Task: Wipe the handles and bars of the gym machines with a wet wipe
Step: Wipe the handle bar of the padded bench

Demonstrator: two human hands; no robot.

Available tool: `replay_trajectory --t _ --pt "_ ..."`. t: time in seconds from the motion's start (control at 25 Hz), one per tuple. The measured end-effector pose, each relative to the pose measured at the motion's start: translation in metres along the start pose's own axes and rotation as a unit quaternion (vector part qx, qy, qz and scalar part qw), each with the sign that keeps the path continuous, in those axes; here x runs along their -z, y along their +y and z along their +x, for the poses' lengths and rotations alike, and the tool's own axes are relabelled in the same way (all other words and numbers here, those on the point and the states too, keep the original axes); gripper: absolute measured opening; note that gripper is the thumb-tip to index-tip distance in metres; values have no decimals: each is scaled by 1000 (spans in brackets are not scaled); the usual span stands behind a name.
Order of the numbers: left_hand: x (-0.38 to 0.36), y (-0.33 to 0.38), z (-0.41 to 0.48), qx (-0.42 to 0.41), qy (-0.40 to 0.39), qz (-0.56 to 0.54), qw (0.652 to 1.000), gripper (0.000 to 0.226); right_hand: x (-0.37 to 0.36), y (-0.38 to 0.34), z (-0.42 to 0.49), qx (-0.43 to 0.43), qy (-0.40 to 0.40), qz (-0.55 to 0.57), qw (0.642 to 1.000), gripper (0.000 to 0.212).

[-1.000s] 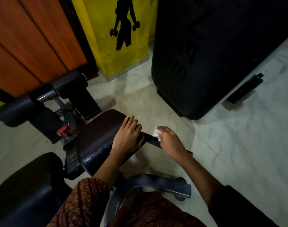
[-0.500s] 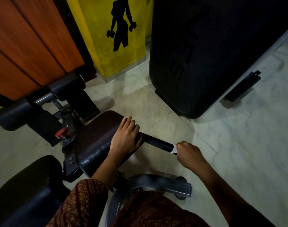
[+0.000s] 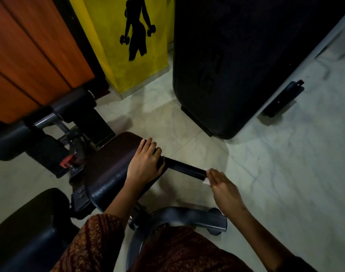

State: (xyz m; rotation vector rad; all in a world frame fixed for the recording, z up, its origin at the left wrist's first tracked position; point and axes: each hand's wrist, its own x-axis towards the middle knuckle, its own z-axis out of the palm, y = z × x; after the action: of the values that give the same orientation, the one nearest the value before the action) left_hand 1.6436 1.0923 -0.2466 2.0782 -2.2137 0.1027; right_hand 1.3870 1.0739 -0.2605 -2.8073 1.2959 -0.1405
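A black handle bar (image 3: pixel 184 169) sticks out to the right from under a dark padded seat (image 3: pixel 110 163) of a gym machine. My left hand (image 3: pixel 146 163) rests on the seat's right edge, fingers curled over it beside the bar's root. My right hand (image 3: pixel 223 188) is at the bar's outer end, fingers stretched and pressing a white wet wipe (image 3: pixel 206 180) against the tip. Only a small corner of the wipe shows past my fingers.
Black roller pads (image 3: pixel 73 104) and a red adjuster knob (image 3: pixel 66 161) lie left of the seat. A big black weight-stack cover (image 3: pixel 236 65) stands ahead, a yellow pillar (image 3: pixel 132 46) behind it. A grey curved frame foot (image 3: pixel 191 217) sits below my arms on pale tiles.
My right hand slid the wipe from near the seat out along the bar to its end, and its fingers have gone from a closed grip to stretched. My left hand stayed on the seat.
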Motion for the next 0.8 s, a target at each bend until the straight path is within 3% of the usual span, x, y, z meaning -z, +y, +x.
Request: replay_trajectory --t 0.04,0.16,0.24,0.4,0.56,0.8 --pt "0 0 -1 0 -1 2 1000 42 5 5 -11 -13 7 0 1000 35" --pt "0 0 -1 -2 -3 3 1000 45 19 12 -19 -82 16 96 992 51" --pt "0 -1 -1 -2 -5 5 1000 45 24 9 -5 -106 39 132 985 49" --pt "1 0 0 -1 -6 1 1000 44 3 -12 35 -51 29 78 995 33" --pt "1 0 0 0 -4 -2 1000 44 -20 -21 22 25 -72 38 996 47" --pt "-1 0 -1 -1 -2 8 1000 45 -24 -8 23 72 -22 34 997 40"
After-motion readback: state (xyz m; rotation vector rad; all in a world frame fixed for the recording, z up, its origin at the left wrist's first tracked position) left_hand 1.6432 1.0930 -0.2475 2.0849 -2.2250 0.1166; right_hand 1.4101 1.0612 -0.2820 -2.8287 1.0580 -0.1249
